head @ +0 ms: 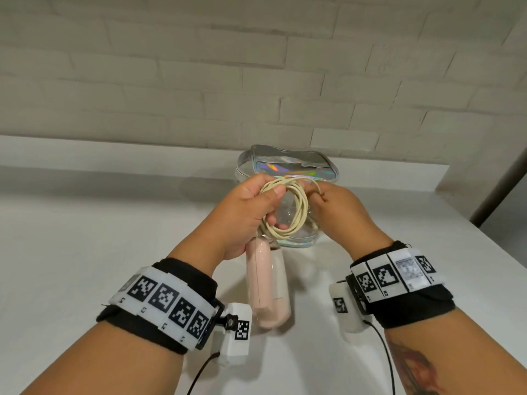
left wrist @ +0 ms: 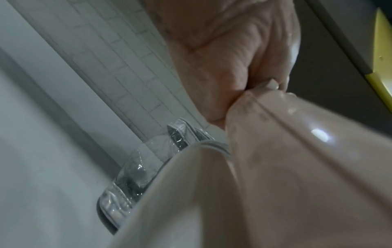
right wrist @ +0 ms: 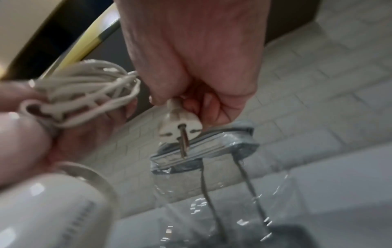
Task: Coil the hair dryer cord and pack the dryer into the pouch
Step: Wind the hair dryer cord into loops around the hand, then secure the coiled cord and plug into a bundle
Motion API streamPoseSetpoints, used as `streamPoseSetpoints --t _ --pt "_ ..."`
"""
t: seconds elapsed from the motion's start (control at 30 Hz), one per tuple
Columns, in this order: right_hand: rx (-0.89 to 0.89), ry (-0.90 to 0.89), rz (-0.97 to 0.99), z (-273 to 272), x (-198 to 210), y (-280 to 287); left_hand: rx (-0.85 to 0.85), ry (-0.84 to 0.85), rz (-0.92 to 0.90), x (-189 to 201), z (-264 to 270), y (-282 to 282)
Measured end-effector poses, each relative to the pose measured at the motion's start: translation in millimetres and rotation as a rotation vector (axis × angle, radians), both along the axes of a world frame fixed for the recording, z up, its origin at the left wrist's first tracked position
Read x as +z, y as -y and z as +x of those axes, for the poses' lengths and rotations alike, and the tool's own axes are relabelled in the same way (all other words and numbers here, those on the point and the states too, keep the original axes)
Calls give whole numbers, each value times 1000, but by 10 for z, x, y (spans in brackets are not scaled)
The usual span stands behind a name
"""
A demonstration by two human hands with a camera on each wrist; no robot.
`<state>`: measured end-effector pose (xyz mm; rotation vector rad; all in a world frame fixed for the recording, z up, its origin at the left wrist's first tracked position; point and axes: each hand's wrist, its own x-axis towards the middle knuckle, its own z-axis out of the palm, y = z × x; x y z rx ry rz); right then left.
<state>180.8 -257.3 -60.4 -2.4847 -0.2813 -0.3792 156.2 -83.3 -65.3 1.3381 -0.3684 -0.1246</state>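
My left hand (head: 253, 203) grips the coiled cream cord (head: 288, 206) in several loops, thumb on top, above the white table. The pink hair dryer (head: 268, 286) hangs below that hand, folded, its handle (left wrist: 297, 151) filling the left wrist view. My right hand (head: 333, 206) pinches the cord's end at the white plug (right wrist: 180, 124), whose metal pins point down. The coil (right wrist: 89, 92) lies just left of the plug. A clear pouch (head: 288, 172) with holographic trim stands right behind both hands, its top (right wrist: 203, 146) under the plug.
The white table (head: 85, 238) runs to a raised white ledge (head: 114, 149) below a white brick wall. The table's right edge (head: 484, 246) lies close to my right forearm. Wrist bands carry cameras with thin dangling cables (head: 385, 352).
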Motion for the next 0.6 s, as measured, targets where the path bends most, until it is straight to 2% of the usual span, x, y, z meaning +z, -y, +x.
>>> streamPoseSetpoints --t 0.07,0.13,0.2,0.27,0.47,0.6 --pt "44 -109 444 -11 -54 -80 16 19 11 -7 12 19" --pt "123 -326 864 -23 -72 -148 53 54 46 -16 19 18" --pt "217 -457 1069 3 -106 -157 126 124 118 -20 12 -11" --pt "273 -504 1123 4 -110 -155 169 179 168 -27 11 -46" --pt "291 -573 1192 -17 -187 -108 258 245 307 -97 12 -66" --pt "344 -637 1259 -39 -236 -130 260 187 262 -108 18 -16"
